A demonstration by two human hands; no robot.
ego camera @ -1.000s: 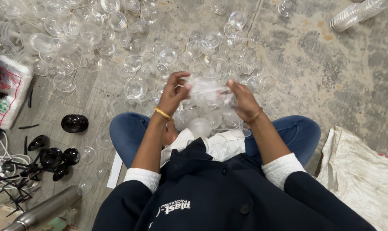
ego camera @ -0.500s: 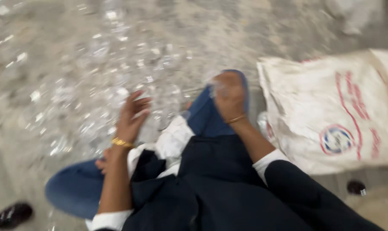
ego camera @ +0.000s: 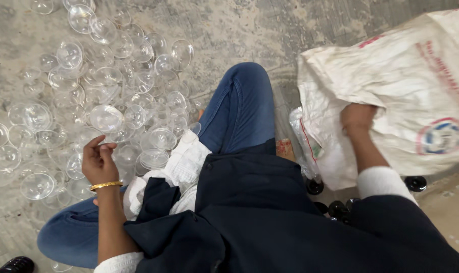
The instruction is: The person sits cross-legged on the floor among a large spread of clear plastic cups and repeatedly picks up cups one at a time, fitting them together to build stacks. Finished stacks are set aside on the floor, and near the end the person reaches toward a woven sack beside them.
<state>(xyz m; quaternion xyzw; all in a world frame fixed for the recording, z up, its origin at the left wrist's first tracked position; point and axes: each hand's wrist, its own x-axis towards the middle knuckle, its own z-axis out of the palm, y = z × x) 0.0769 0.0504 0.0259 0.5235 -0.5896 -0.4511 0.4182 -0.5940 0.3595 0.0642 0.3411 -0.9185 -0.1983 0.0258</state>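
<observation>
Clear plastic cups lie heaped on the concrete floor to the person's left, beside a bent knee in blue jeans. The left hand hovers over the heap, fingers loosely curled, thumb and forefinger pinching a cup's rim. The right hand grips the edge of a white woven sack. The cups look light, thin and easily crushed, best taken gently by the rim.
</observation>
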